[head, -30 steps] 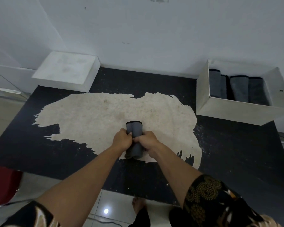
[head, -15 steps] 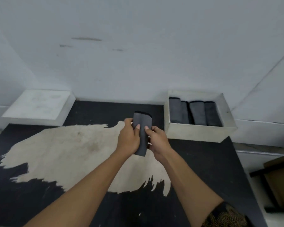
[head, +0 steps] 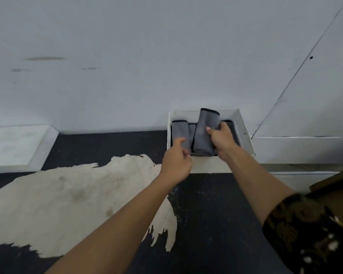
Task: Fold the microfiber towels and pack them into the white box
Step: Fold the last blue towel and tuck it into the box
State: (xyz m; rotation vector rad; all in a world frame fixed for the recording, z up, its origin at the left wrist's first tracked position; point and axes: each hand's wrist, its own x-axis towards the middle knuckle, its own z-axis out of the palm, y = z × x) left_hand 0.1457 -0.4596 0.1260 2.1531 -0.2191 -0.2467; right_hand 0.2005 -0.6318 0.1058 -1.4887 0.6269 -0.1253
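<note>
A folded grey microfiber towel (head: 205,133) with a dark hem is upright over the middle of the white box (head: 206,165); my right hand (head: 223,139) grips it from the right side. Its lower end sits down among several folded grey towels packed in the box. My left hand (head: 176,163) reaches over the box's front left corner. Its thumb and curled fingers pinch the near end of the leftmost packed towel (head: 179,129). The right part of the box's inside is hidden behind my right hand.
The box stands at the back of a black table (head: 206,214) with a large worn pale patch (head: 77,204), against a white wall. A flat white lid or box (head: 16,145) lies at the back left. A brown object (head: 335,186) sits at the right edge.
Both hands lifted the folded towel off the table and carried it to the box. My left hand has let go of it and now holds a packed towel.
</note>
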